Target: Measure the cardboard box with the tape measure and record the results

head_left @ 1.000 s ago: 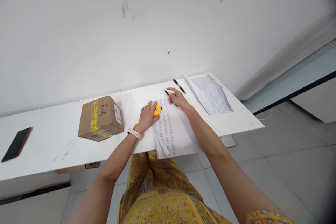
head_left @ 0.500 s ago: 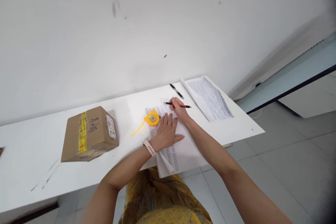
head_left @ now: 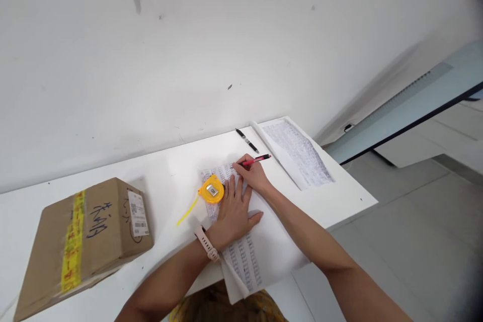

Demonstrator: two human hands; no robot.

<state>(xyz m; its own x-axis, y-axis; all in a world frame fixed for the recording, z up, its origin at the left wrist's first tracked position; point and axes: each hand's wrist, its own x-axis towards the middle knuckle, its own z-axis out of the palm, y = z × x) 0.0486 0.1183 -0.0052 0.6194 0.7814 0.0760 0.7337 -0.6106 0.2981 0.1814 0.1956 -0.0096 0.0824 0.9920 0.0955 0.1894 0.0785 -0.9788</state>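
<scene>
Spread over a stack of printed sheets (head_left: 243, 264) is my left hand (head_left: 234, 214), palm down with its fingers apart. Just left of its fingertips lies a yellow tape measure (head_left: 212, 189), a short length of its blade (head_left: 187, 211) pulled out toward the lower left. My right hand (head_left: 253, 175) pinches a red and black pen (head_left: 256, 160) near its tip, above the upper part of the sheets. The pen's tip is hidden by the fingers. The sheets overhang the table's front edge, and one corner is curled.
A taped cardboard box (head_left: 101, 241) with a label stands on the white table (head_left: 169, 171) at left. Behind my right hand lies a black pen (head_left: 247, 141). Another printed sheaf (head_left: 302, 153), partly folded over, rests at the right end. A wall (head_left: 188, 50) rises behind.
My view has moved closer and shifted right, so the box looks larger. My right hand has brought the pen down onto the sheets' upper part. The left hand still lies flat.
</scene>
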